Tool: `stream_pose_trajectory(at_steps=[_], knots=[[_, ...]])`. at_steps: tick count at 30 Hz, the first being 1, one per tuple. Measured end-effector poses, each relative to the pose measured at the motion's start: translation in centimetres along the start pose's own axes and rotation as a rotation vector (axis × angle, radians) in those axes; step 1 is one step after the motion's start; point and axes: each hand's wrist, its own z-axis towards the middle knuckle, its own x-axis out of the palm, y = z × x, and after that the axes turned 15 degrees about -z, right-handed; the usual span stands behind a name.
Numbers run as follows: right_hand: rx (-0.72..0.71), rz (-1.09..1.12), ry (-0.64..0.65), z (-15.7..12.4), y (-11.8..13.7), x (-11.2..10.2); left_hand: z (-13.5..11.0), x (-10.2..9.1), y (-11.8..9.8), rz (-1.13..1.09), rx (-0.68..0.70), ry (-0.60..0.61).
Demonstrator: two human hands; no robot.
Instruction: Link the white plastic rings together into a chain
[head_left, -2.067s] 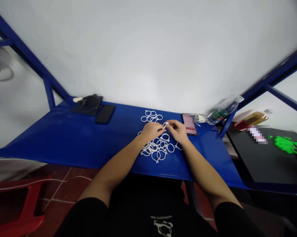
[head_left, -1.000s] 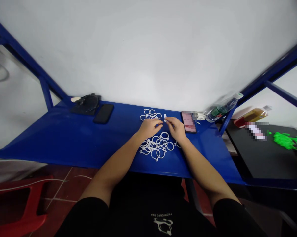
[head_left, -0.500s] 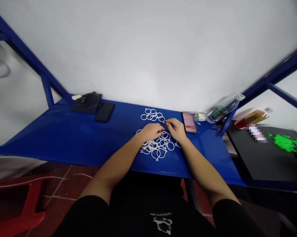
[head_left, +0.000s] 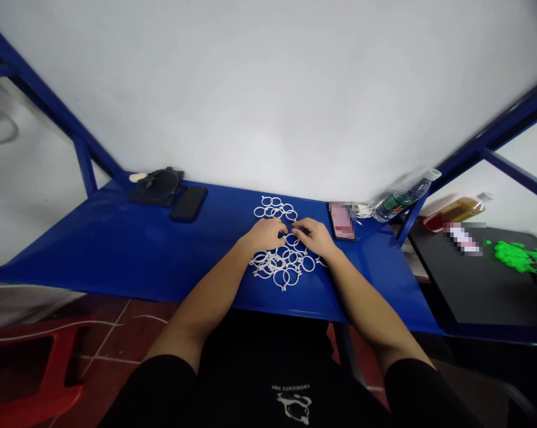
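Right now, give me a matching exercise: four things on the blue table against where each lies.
Things:
1. dark phone
2. lit phone
3. water bottle
4. white rings

Places:
A. lying on its side at the far right edge
B. heaped under both hands
C. far left, beside a black bundle
D. just right of the right hand

Pairs: 1-C, 2-D, 3-A, 4-B

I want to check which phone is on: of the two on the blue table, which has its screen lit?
The phone beside the right hand, by the water bottle, shows a lit reddish screen. The other phone, far left of the white rings, is dark.
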Motion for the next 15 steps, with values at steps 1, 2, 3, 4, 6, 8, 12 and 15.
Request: stream_pose_trajectory(at_steps=[1,2,3,4,6,8,12,15], knots=[[-0.004,0.0,0.004,0.0,0.0,0.0,0.0,0.0,0.0,0.003,0.003,0.018],[-0.007,0.001,0.006,0.0,0.0,-0.1,0.0,0.1,0.0,0.005,0.01,0.026],[-0.009,0.002,0.009,0.0,0.0,-0.1,0.0,0.2,-0.1,0.008,0.021,0.026],[-0.011,0.004,0.015,0.0,0.1,-0.2,0.0,0.3,-0.1,0.01,0.032,0.02],[-0.019,0.006,0.042,0.1,0.2,-0.3,0.1,0.5,-0.2,0.005,0.044,-0.03],[-0.034,0.004,0.07,0.2,0.2,-0.4,0.3,0.6,-0.3,-0.015,0.052,-0.115],[-0.025,-0.007,0.041,0.1,0.2,-0.2,0.6,0.9,-0.1,-0.067,0.106,-0.253],[-0.001,-0.011,-0.017,0.0,0.1,-0.1,0.9,1.3,0.4,-0.086,0.177,-0.274]])
